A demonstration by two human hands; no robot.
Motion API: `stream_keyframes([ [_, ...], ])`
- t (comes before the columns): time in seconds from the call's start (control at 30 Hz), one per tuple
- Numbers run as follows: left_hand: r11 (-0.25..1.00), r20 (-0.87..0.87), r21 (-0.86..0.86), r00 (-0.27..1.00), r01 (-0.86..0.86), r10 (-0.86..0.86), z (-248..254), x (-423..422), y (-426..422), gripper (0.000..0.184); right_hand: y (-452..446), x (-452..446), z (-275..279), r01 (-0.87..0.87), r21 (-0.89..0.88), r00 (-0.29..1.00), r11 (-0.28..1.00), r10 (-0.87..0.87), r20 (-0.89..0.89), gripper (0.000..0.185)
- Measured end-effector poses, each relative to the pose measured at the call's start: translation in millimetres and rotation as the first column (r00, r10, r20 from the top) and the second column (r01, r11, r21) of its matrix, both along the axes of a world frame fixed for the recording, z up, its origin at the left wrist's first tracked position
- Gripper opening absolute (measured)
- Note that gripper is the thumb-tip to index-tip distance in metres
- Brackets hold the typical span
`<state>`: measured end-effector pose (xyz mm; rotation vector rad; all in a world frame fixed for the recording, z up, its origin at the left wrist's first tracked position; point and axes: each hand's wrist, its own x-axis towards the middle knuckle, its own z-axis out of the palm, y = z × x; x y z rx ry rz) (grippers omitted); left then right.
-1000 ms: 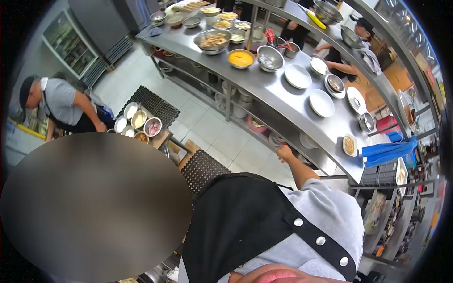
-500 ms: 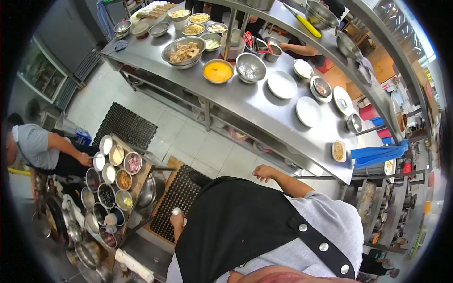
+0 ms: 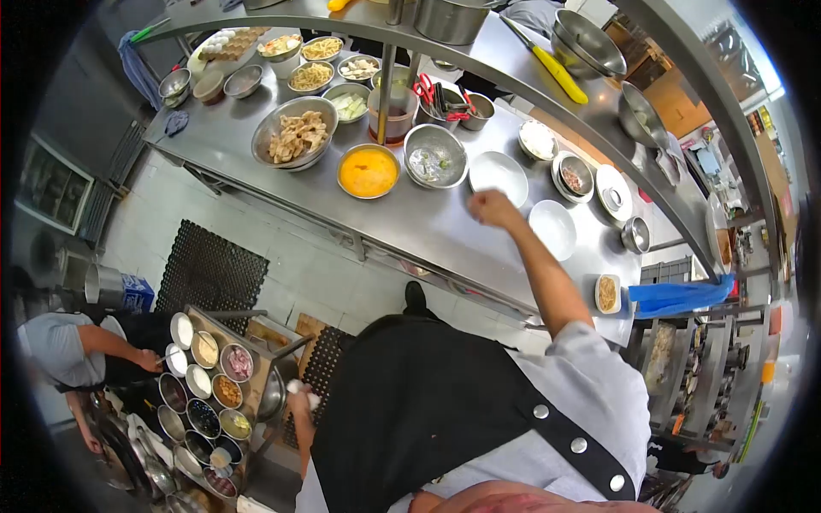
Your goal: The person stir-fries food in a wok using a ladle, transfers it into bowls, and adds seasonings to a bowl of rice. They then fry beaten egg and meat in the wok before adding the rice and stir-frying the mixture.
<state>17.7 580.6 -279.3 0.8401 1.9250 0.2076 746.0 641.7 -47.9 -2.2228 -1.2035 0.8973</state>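
The right hand (image 3: 492, 208) has its fingers curled in at the near rim of a white plate (image 3: 499, 175) on the metal table (image 3: 428, 214); whether it grips the rim cannot be told. The left hand (image 3: 299, 405), low beside the apron (image 3: 410, 402), clasps a white thing (image 3: 313, 399), too small to identify. Beyond the right hand sit another plate (image 3: 552, 229) and a metal bowl (image 3: 435, 156).

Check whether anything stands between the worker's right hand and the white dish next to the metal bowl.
Nothing visible does: the right hand overlaps the edge of the white dish in this view, though whether they touch is unclear.
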Motion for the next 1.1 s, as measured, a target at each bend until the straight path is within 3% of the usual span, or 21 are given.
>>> stream_keyframes([
  [0.03,0.993,-0.019,0.042,0.994,-0.111,0.112,-32.8,-9.0,9.0,0.041,29.3,30.3,-13.9,-0.043,0.161,0.982,0.986,0.012,0.189,0.027],
  [0.07,0.957,0.089,0.143,0.967,-0.251,0.24,-15.7,9.6,11.8,0.043,65.4,58.1,-18.6,-0.038,0.232,0.972,0.972,-0.018,0.236,0.029],
  [0.1,0.925,0.08,0.158,0.938,-0.345,0.336,7.6,35.5,17.8,0.043,101.9,73.9,-8.6,-0.035,0.197,0.95,0.98,-0.028,0.31,0.029],
  [0.17,0.874,0.066,0.169,0.89,-0.456,0.452,29.9,76.1,16.5,0.043,170.3,98.6,2.8,-0.179,0.346,0.871,0.921,-0.015,0.49,0.028],
  [0.2,0.887,0.117,0.161,0.9,-0.433,0.419,23.2,90.2,10.3,0.043,212.5,126.7,-22.0,-0.143,0.334,0.926,0.932,0.007,0.376,0.03],
  [0.27,0.906,0.116,0.244,0.938,-0.346,0.327,8.8,115.2,-19.5,0.044,243.5,101.8,28.1,-0.083,0.224,0.954,0.971,0.012,0.3,0.032],
  [0.33,0.984,-0.181,0.036,0.968,-0.172,0.176,-33.3,121.9,-58.2,0.046,277.7,97.9,29.3,-0.017,0.325,0.955,0.945,-0.081,0.285,0.032],
  [0.37,0.994,-0.238,0.096,0.971,0.057,-0.033,-56.4,124.4,-95.9,0.046,290.0,119.3,-9.7,-0.091,0.589,0.992,0.803,0.023,0.122,0.032],
  [0.4,0.993,-0.261,0.004,0.958,0.122,-0.116,-55.3,135.2,-118.8,0.044,304.8,124.3,-15.3,-0.111,0.583,0.992,0.805,0.055,0.114,0.032],
  [0.47,0.973,-0.252,-0.167,0.947,0.158,-0.197,-43.4,155.2,-158.0,0.041,334.2,121.1,-22.9,-0.137,0.274,0.877,0.952,-0.012,0.48,0.031],
  [0.5,0.965,-0.248,-0.213,0.947,0.153,-0.205,-35.2,160.7,-175.2,0.039,336.1,120.6,-22.4,-0.116,0.183,0.872,0.976,0.011,0.49,0.032],
  [0.6,0.949,-0.232,-0.284,0.951,0.136,-0.206,-13.2,171.1,-202.6,0.034,350.6,147.4,-68.9,-0.184,0.272,0.844,0.944,0.01,0.536,0.034],
  [0.67,0.95,-0.234,-0.286,0.953,0.124,-0.195,-5.4,173.1,-202.9,0.031,343.9,145.3,-59.7,-0.155,0.228,0.869,0.961,0.023,0.495,0.037],
  [0.73,0.976,-0.259,-0.211,0.961,0.044,-0.099,1.3,173.4,-183.7,0.029,339.4,144.3,-49.7,-0.128,0.187,0.889,0.974,0.029,0.456,0.041],
  [0.77,0.991,-0.268,-0.124,0.963,-0.054,0.019,0.7,174.0,-171.4,0.027,335.8,142.7,-48.6,-0.215,0.163,0.811,0.963,0.084,0.579,0.044],
  [0.8,0.962,-0.27,0.081,0.923,-0.263,0.275,-5.3,177.4,-159.0,0.024,332.6,139.3,-44.9,-0.294,0.131,0.713,0.947,0.126,0.689,0.047],
  [0.83,0.972,-0.267,-0.018,0.938,-0.236,0.223,21.0,179.9,-117.1,0.027,329.7,127.7,-30.2,-0.257,0.129,0.758,0.958,0.117,0.642,0.05],
  [0.87,0.965,-0.117,0.014,0.958,-0.262,0.262,17.0,171.5,-96.8,0.034,332.1,127.3,-32.1,-0.254,0.138,0.762,0.957,0.11,0.638,0.05],
  [0.93,0.946,-0.119,0.186,0.95,-0.264,0.289,39.5,182.6,-41.9,0.044,336.5,134.9,-43.1,-0.248,0.166,0.777,0.955,0.094,0.622,0.045],
  [1.0,0.936,-0.054,0.297,0.976,-0.187,0.212,18.0,166.7,-4.6,0.043,353.4,162.9,-79.8,-0.307,0.211,0.749,0.928,0.099,0.655,0.041],
  [1.1,0.939,-0.002,0.331,0.995,-0.096,0.102,65.9,199.2,56.8,0.038,335.5,194.3,-81.1,-0.308,0.289,0.69,0.906,0.004,0.724,0.036],
])
